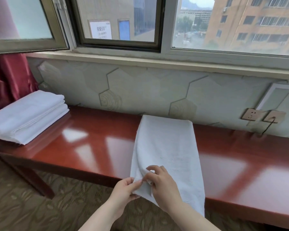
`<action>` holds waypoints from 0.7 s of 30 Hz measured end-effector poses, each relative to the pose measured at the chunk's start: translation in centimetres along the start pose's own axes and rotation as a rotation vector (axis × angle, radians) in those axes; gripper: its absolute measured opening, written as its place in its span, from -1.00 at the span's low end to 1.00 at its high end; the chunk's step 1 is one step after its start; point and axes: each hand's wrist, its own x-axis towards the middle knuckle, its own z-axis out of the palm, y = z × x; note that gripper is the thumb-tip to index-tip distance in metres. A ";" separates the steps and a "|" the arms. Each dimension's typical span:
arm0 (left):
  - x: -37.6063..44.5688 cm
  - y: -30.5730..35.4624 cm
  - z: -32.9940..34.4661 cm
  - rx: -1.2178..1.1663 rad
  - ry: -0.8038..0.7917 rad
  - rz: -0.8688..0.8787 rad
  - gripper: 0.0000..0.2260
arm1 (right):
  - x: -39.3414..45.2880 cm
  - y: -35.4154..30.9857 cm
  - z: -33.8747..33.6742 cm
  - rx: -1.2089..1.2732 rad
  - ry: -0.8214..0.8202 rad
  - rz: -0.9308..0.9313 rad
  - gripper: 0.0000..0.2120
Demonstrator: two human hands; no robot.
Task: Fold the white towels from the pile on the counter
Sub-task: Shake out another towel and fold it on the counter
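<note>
A white towel [167,147] lies lengthwise across the glossy red-brown counter [93,144], its far end against the wall and its near end hanging over the front edge. My left hand [125,187] pinches the towel's near left corner. My right hand [163,185] grips the same corner area just beside it, with a fold of cloth bunched between the fingers. A stack of white folded linen [27,115] sits at the counter's far left, well away from both hands.
A wall with hexagon wallpaper [140,90] rises behind the counter below a window sill. Two wall sockets [262,115] with a plugged cable are at the right. A red curtain [8,77] hangs at the left. Patterned carpet [32,197] lies below.
</note>
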 end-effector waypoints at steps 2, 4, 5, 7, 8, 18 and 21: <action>-0.1 1.1 0.2 -0.047 0.023 -0.011 -0.88 | 0.5 -0.2 -1.1 0.029 -0.021 0.042 -0.59; -0.1 2.4 0.2 -0.085 0.034 -0.035 -0.88 | 1.2 -0.4 -1.7 0.046 -0.042 0.036 -0.62; 0.0 3.0 0.3 -0.113 0.026 -0.042 -0.87 | 1.6 -0.7 -2.0 0.078 -0.034 0.032 -0.61; 0.4 4.0 0.3 -0.165 -0.017 -0.041 -0.85 | 2.2 -1.5 -2.1 0.199 0.001 0.057 -0.64; 0.6 4.3 0.3 -0.171 -0.033 -0.044 -0.84 | 2.2 -2.0 -2.0 0.257 0.001 0.085 -0.73; 1.2 4.6 -2.0 -0.085 -0.202 -0.084 -0.75 | 1.5 -2.8 -0.2 0.423 0.068 0.269 -0.85; 1.1 4.6 -2.0 0.125 -0.183 -0.013 -0.77 | 1.5 -2.8 0.2 0.506 0.136 0.410 -0.83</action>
